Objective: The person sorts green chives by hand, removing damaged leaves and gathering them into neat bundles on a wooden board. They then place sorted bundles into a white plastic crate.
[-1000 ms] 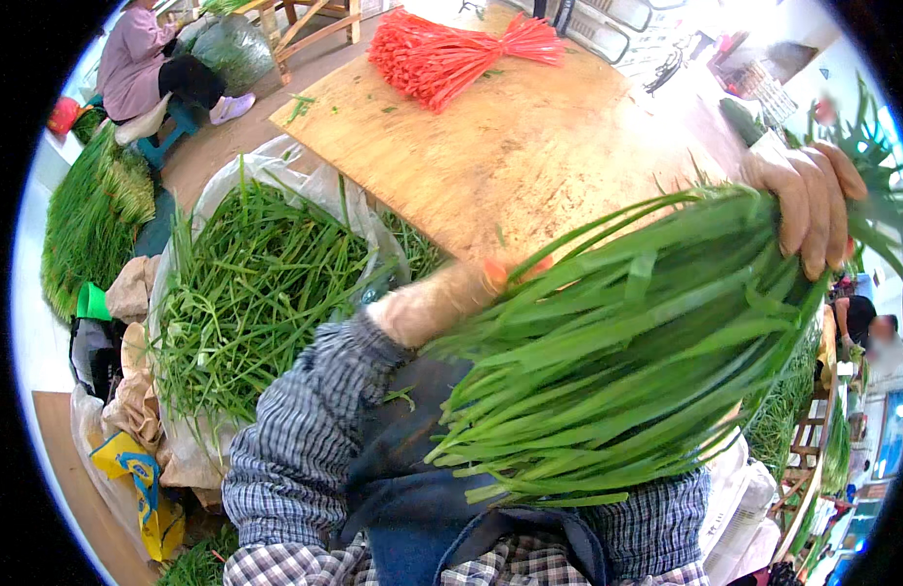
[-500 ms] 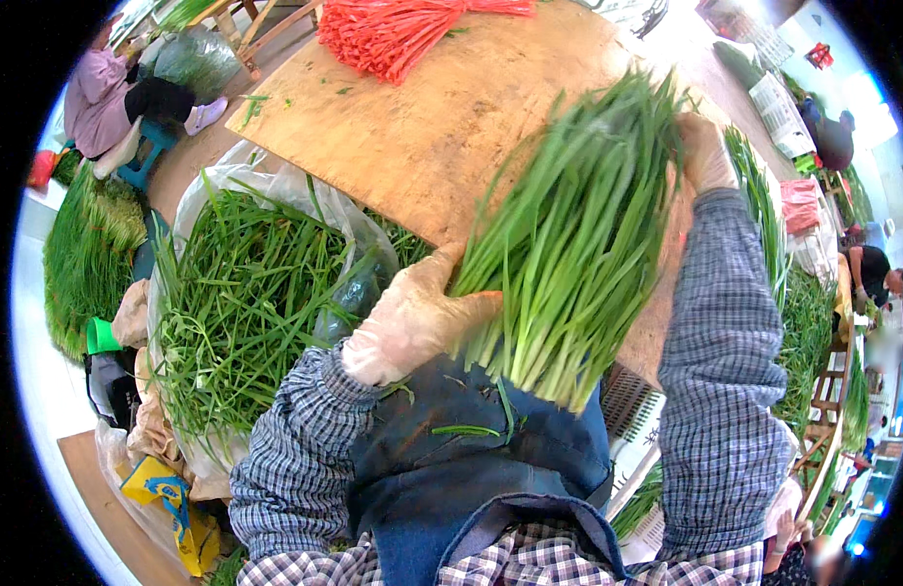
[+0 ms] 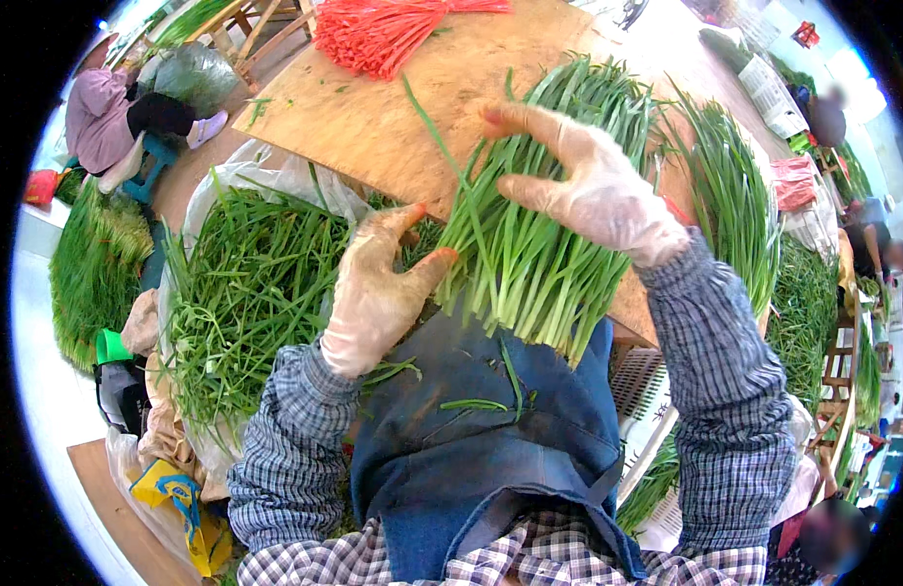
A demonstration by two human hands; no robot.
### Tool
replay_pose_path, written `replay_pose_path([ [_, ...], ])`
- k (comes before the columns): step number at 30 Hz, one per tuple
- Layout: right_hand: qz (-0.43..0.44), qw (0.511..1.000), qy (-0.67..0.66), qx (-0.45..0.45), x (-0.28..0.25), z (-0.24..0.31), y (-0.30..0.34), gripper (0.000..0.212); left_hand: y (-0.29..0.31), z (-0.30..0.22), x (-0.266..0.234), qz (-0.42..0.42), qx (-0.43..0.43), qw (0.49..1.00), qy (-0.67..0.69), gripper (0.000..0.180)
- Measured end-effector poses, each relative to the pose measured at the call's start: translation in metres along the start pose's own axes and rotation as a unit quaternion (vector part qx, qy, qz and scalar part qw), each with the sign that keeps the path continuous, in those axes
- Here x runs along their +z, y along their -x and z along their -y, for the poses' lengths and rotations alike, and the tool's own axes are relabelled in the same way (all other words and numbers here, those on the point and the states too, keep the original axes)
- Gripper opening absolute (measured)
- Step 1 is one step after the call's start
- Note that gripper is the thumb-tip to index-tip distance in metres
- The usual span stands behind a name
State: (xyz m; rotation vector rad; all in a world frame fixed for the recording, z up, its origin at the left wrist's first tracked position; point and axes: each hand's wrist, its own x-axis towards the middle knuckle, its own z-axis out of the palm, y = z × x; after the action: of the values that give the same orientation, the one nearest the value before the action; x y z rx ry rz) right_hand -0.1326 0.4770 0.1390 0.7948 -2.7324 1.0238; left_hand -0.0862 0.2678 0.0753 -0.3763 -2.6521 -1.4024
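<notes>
A loose bundle of garlic chives (image 3: 559, 244) lies on the wooden board, its pale cut ends toward me and hanging past the near edge. My right hand (image 3: 598, 186), in a thin whitish glove, is over the bundle with thumb and fingers spread. At the bundle's left side is my left hand (image 3: 378, 293), gloved too, its thumb and fingers apart and the tips close to the outer leaves. One stray leaf (image 3: 434, 127) sticks out to the upper left of the bundle. Some loose bits of leaf (image 3: 474, 404) lie on my blue apron.
Red ties (image 3: 373, 39) are heaped on the board (image 3: 373, 127). More chives (image 3: 730, 195) lie at its right. A plastic-lined container of loose greens (image 3: 256, 293) stands on my left. A seated person (image 3: 109, 117) is at the far left; others work at the far right.
My right hand has come from the bundle's far right side to over its middle, fingers opening. My left hand has drawn slightly left. The bundle now lies lower and flatter on the board.
</notes>
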Motion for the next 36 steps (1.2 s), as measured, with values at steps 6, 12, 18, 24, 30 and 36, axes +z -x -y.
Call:
replay_pose_path([
  [6,0.029,0.993,-0.092,0.07,0.013,-0.019,0.017,0.05,0.006,-0.017,0.008,0.006,0.295,0.933,-0.206,0.024],
  [12,0.01,0.999,0.019,-0.036,0.031,-0.029,0.017,0.036,0.006,-0.005,0.017,0.048,0.325,0.905,-0.27,0.02],
  [18,0.041,0.999,-0.002,-0.009,0.031,-0.035,0.02,0.032,0.037,0.0,-0.02,0.128,0.287,0.898,-0.308,0.018],
  [24,-0.021,0.987,-0.152,0.055,0.024,-0.038,0.025,0.031,0.099,0.081,-0.113,0.14,0.113,0.853,-0.49,0.01],
  [30,-0.278,0.917,-0.273,0.091,-0.037,-0.009,0.055,0.029,0.095,0.047,-0.115,0.115,0.072,0.93,-0.343,0.021],
  [36,-0.314,0.836,-0.302,0.334,-0.044,0.007,0.164,0.024,0.022,-0.043,-0.016,0.091,0.279,0.95,-0.107,0.026],
])
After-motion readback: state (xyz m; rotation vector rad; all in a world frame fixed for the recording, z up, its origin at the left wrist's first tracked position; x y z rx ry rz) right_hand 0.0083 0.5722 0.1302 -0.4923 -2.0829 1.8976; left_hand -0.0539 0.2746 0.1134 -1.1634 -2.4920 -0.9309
